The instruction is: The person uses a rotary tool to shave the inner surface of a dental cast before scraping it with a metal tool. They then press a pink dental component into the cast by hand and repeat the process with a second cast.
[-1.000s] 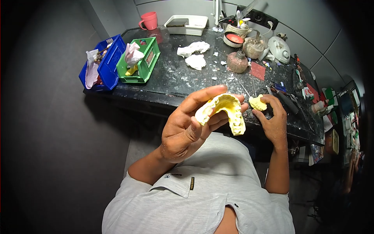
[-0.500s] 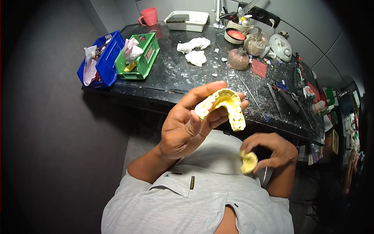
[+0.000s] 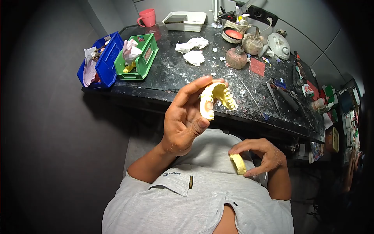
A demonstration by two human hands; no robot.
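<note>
In my left hand is a pale yellow horseshoe-shaped dental cast, gripped between thumb and fingers in front of the desk's edge. Its row of moulded teeth shows along the right side, and a pinkish patch lies on its inner left part. My right hand, lower and close to the shirt, pinches a second, smaller yellow dental cast between fingers and thumb. That one is seen nearly edge-on, so most of its face is hidden. The two casts are apart.
On the dark desk stand a blue bin, a green bin, a pink mug and a white tray. Crumpled tissue, a round jar, a red sheet and a dark-handled knife lie farther right.
The left-hand cast has turned and shifted left, now showing its side more. My right hand has moved slightly left, and its cast has turned edge-on.
</note>
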